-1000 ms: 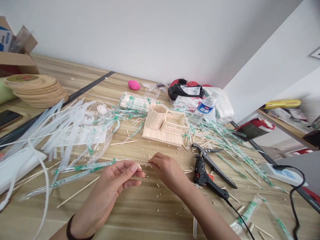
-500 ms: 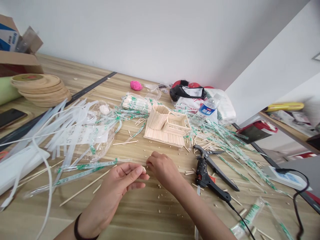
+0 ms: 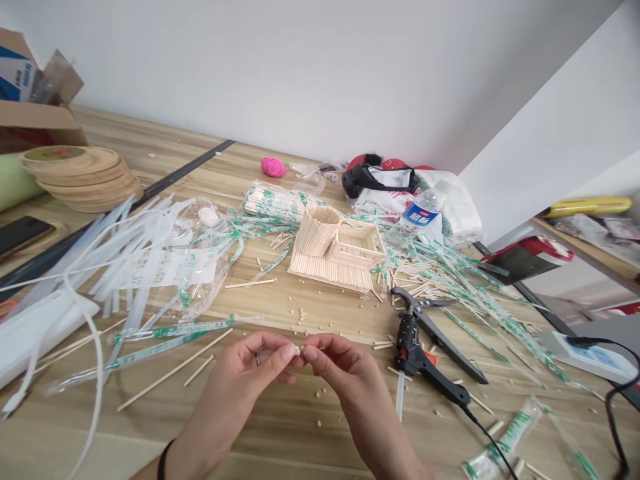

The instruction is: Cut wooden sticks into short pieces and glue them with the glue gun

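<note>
Low over the front of the table, my left hand pinches a small pale wooden piece between thumb and fingertips. My right hand meets it there, its thumb and finger pinched together at the same piece; whether it holds a separate bit is too small to tell. Beyond both hands stands a model made of wooden sticks, with a curved wall and a square railed frame on a stick base. Tiny cut wooden bits lie scattered between the hands and the model.
A black glue gun and black pruning shears lie to the right. Clear glue sticks and a white cable cover the left. A water bottle and wrapped stick bundles are behind.
My right hand has turned and come back from the table to meet the left at the fingertips. The left hand still pinches the small piece, slightly lower in view.
</note>
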Demonstrator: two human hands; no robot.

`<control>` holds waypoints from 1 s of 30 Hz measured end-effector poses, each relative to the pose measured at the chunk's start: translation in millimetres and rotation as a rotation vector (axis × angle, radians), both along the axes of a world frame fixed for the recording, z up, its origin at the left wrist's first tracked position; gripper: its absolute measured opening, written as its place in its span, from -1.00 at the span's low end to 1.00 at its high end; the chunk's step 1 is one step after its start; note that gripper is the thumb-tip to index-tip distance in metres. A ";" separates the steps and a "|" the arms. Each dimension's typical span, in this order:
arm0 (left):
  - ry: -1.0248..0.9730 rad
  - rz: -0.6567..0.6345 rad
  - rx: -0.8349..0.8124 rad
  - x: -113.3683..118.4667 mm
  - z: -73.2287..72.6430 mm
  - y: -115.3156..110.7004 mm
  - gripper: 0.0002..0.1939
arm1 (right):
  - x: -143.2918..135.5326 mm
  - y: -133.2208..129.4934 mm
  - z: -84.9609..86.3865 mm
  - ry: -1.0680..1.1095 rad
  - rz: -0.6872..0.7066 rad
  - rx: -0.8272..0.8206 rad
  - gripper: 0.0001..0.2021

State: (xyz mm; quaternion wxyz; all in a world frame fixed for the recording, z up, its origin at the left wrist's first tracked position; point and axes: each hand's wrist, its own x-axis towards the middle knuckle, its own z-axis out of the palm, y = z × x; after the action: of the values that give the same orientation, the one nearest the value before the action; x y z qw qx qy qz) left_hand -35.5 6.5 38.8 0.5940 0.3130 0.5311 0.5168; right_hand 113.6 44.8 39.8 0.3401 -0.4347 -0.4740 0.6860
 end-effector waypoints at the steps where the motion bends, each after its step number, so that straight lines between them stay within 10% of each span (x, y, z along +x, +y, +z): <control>1: 0.003 0.004 -0.003 0.3 -0.4 -0.1 -0.87 | -0.1 -0.5 -0.6 0.011 -0.013 -0.008 -0.78; 30: 0.119 0.038 0.011 4.1 -1.5 1.3 -0.89 | -1.1 -1.0 -4.9 0.045 -0.037 -0.043 -0.79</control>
State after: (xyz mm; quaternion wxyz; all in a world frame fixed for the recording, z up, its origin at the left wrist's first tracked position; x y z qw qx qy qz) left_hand -31.5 7.9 37.3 0.5498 0.3365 0.5682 0.5114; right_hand 112.5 43.8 34.9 0.3538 -0.4348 -0.4433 0.6995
